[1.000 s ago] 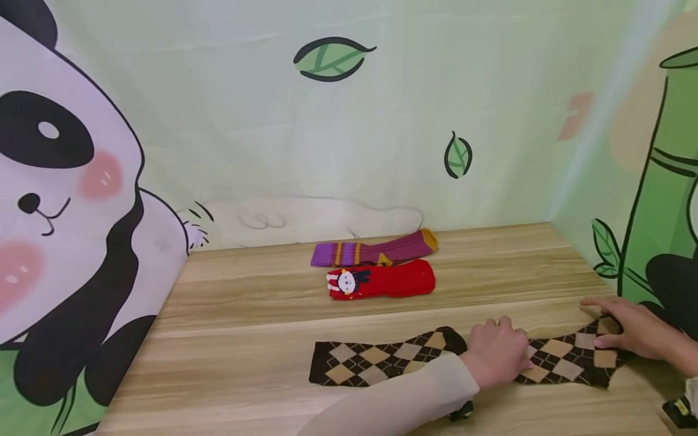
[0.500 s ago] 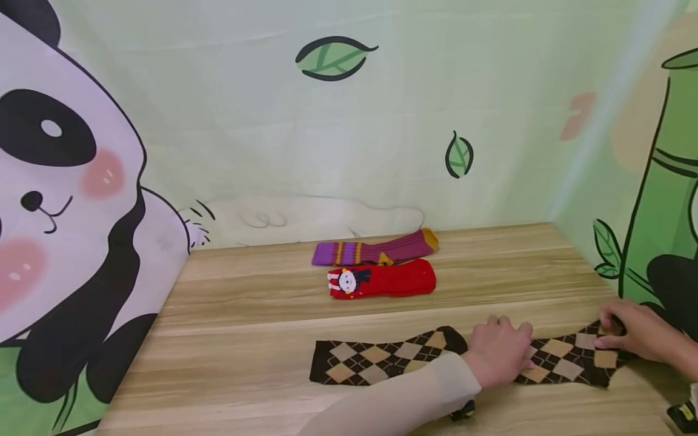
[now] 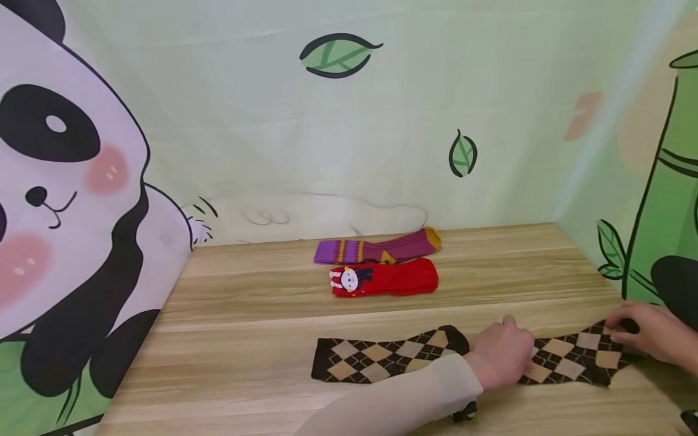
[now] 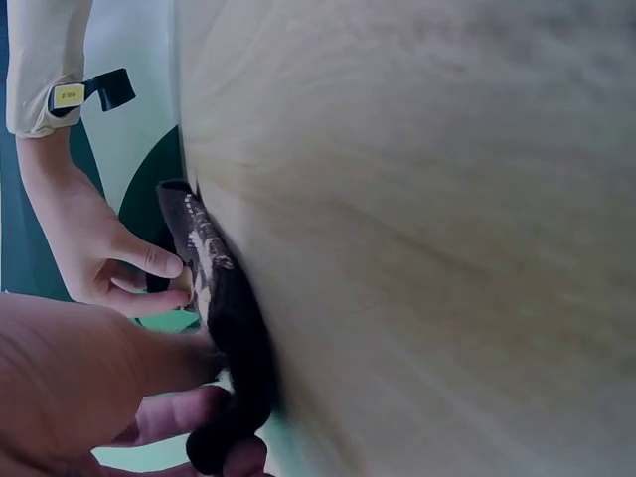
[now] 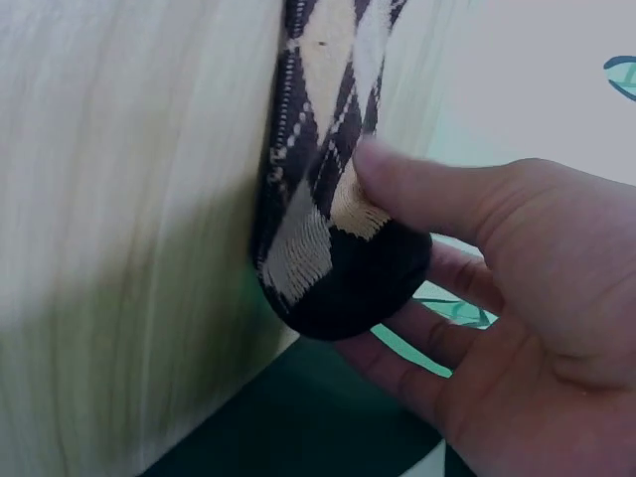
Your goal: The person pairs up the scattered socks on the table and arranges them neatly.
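Two argyle socks in black, tan and grey lie end to end across the front of the table. My left hand grips the near end of the right-hand argyle sock; in the left wrist view its fingers curl round a dark part of the fabric. At the sock's other end my right hand pinches the cloth. The right wrist view shows the thumb on the patterned side and the fingers beneath the black rounded end. Beside my left hand, the other argyle sock lies flat, partly hidden by my left sleeve.
Farther back lie a red sock with a white animal face and a purple sock with mustard trim, close together. The wooden table meets a printed panda backdrop behind and at both sides.
My right hand's fingers have come in from spread to a pinch on the sock's far end. My left hand stays on the sock. The head view has shifted slightly.
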`<state>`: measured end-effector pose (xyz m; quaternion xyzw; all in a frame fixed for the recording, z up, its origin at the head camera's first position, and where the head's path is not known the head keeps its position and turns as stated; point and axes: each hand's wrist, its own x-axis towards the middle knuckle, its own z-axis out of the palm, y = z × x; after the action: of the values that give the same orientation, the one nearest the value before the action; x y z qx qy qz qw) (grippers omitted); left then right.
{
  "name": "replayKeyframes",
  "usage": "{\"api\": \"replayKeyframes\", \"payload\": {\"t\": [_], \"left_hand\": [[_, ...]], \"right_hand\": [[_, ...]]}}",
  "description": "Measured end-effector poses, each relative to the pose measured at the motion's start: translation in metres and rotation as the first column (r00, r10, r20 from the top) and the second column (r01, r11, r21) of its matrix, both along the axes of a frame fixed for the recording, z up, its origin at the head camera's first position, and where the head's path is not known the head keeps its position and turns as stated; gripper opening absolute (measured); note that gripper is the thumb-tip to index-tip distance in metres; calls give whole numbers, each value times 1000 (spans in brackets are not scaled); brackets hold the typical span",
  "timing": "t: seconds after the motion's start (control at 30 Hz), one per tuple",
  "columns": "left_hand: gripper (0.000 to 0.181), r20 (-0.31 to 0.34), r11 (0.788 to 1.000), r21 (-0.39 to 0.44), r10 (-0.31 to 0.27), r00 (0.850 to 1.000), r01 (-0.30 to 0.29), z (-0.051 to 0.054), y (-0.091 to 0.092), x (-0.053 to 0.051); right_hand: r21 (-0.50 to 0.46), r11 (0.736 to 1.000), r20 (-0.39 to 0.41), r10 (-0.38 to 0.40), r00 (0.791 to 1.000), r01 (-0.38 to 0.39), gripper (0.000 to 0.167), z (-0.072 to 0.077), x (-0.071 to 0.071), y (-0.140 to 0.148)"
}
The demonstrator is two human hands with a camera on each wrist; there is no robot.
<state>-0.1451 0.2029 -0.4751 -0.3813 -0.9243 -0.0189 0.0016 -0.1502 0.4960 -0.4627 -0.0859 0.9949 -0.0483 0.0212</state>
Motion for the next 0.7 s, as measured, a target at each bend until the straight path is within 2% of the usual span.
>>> {"api": "replayKeyframes", "payload": {"t": [0.07, 0.3, 0.47, 0.7], "left_hand": [[10, 3, 1000, 9, -14, 1000, 14, 2, -1, 0], [21, 2, 999, 22, -48, 999, 48, 9, -6, 1], [22, 28, 997, 47, -55, 998, 54, 15, -13, 1], [20, -1, 995, 70, -70, 998, 70, 24, -21, 1]], "right_hand": [[12, 1000, -35, 15, 999, -15, 23, 2, 2, 0], [33, 998, -126, 51, 991, -47, 34, 9, 9, -3], [25, 999, -141, 24, 990, -21, 39, 13, 11, -6], [38, 999, -193, -16, 981, 24, 40, 15, 11, -6]]}}
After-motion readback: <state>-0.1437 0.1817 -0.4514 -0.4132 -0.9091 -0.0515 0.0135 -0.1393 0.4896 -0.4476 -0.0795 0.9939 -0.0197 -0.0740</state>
